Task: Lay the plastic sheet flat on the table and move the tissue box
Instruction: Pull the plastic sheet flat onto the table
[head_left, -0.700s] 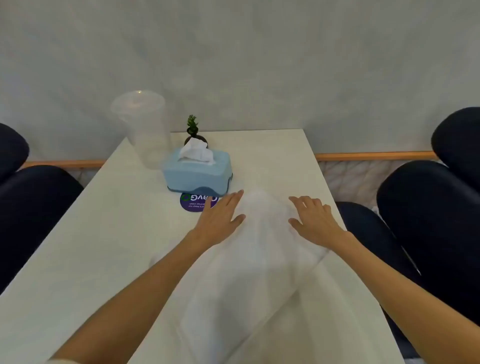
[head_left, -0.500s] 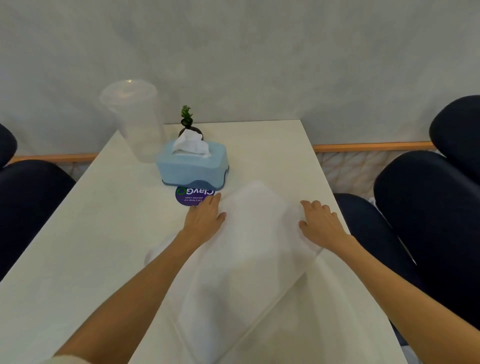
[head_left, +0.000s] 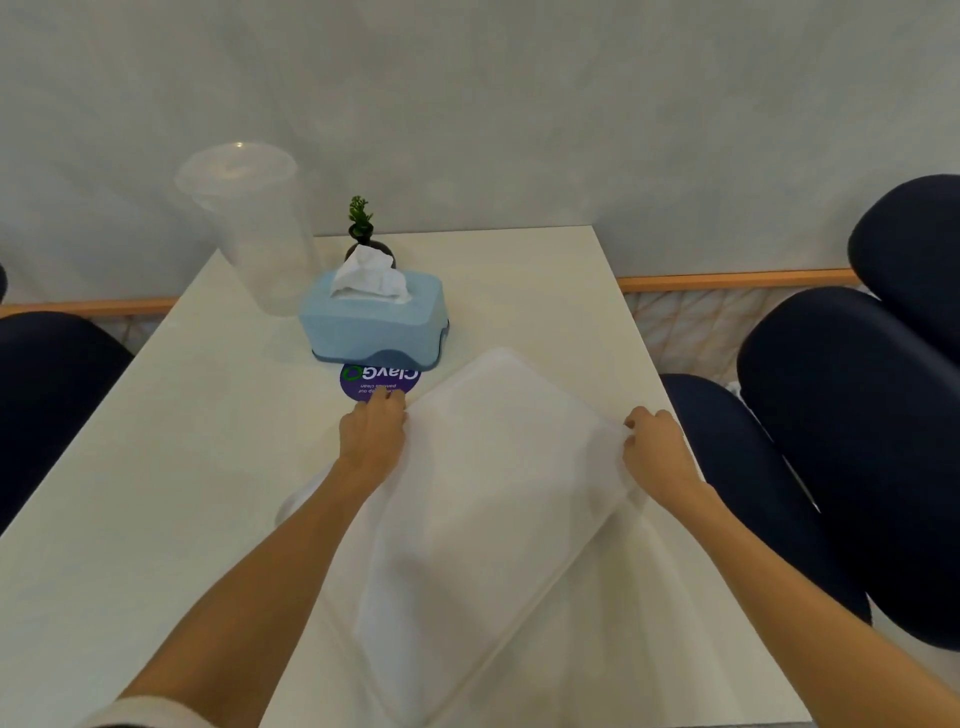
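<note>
A translucent white plastic sheet (head_left: 498, 499), folded into a slanted rectangle, lies on the white table (head_left: 156, 493) in front of me. My left hand (head_left: 371, 434) curls over the sheet's left edge, fingers closed on it. At the right corner my right hand (head_left: 655, 449) pinches the sheet with bent fingers. A light blue tissue box (head_left: 373, 325) with a white tissue sticking up stands just beyond my left hand, apart from the sheet.
A purple round sticker (head_left: 379, 382) lies between the tissue box and my left hand. A tall clear plastic cup (head_left: 252, 228) and a small potted plant (head_left: 363, 228) stand behind the box. Dark blue chairs (head_left: 852, 441) flank the table.
Both hands have slid outward from the sheet's top to its left and right edges, and their flat fingers have curled closed on it. The view has shifted slightly.
</note>
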